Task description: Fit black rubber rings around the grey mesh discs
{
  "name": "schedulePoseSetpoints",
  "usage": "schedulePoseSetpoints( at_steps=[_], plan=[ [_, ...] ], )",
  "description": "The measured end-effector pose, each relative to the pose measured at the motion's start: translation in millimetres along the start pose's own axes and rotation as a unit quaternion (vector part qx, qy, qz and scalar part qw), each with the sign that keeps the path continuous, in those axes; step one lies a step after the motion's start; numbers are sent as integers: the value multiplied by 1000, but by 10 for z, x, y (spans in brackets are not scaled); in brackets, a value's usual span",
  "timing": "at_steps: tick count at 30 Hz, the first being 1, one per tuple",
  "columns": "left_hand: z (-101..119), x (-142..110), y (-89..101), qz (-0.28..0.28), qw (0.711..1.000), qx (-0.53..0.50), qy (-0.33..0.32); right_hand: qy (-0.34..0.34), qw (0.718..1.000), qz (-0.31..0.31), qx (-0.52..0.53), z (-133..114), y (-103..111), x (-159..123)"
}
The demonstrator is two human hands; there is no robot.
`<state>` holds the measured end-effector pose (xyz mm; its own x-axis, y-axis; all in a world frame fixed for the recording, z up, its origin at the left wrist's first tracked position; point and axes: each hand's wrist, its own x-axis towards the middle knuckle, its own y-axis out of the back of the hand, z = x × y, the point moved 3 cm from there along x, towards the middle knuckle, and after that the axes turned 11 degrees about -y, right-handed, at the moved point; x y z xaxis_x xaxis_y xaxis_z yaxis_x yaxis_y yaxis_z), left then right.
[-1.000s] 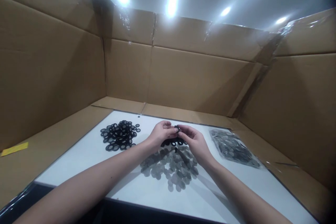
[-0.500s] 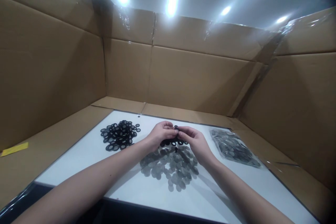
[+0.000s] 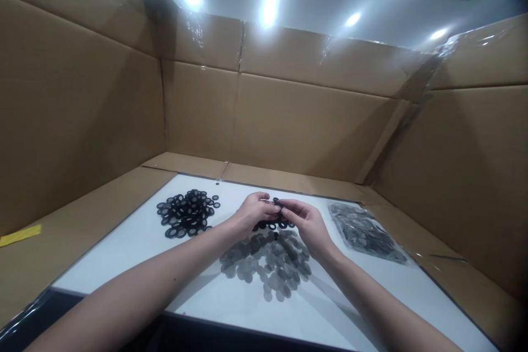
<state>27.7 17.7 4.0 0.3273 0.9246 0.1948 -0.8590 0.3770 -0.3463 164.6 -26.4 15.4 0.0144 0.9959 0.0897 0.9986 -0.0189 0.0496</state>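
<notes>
Item: your L hand (image 3: 254,212) & R hand (image 3: 307,224), both grips closed, pinching blk rubber ring (image 3: 276,202) at fingertips, just above loose blk rings (image 3: 272,225), gray discs (image 3: 266,264) nearby on white counter (image 3: 124,231).

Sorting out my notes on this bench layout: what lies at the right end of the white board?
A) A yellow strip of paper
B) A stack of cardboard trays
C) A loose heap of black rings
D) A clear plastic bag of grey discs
D: the clear plastic bag of grey discs lies at the right end of the white board, beyond the person's right hand, while the black rings sit towards the left.
</notes>
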Motion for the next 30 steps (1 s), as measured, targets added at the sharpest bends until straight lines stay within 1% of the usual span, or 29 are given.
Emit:
schedulePoseSetpoints(
  at_steps=[5, 10, 13, 17, 22, 26, 30],
  plan=[
    [-18, 19, 11, -11, 999, 33, -14, 8, 1000, 1, -3, -1, -4, -2],
    [-4, 14, -1, -15, 999, 34, -20, 2, 1000, -2, 5, -2, -4, -3],
    [-7, 16, -5, -12, 999, 38, -21, -2, 1000, -5, 10, 1, -11, 0],
    [-27, 34, 22, 6, 997, 63, -40, 1, 1000, -1, -4, 12, -14, 11],
    [3, 11, 20, -20, 998, 32, -55, 14, 1000, 6, -15, -5, -6, -1],
    [52, -22, 14, -8, 996, 33, -83, 1, 1000, 22, 1, -32, -3, -25],
    [35, -29, 0, -1, 998, -1, -61, 1, 1000, 13, 8, -44, -17, -27]
  ],
)
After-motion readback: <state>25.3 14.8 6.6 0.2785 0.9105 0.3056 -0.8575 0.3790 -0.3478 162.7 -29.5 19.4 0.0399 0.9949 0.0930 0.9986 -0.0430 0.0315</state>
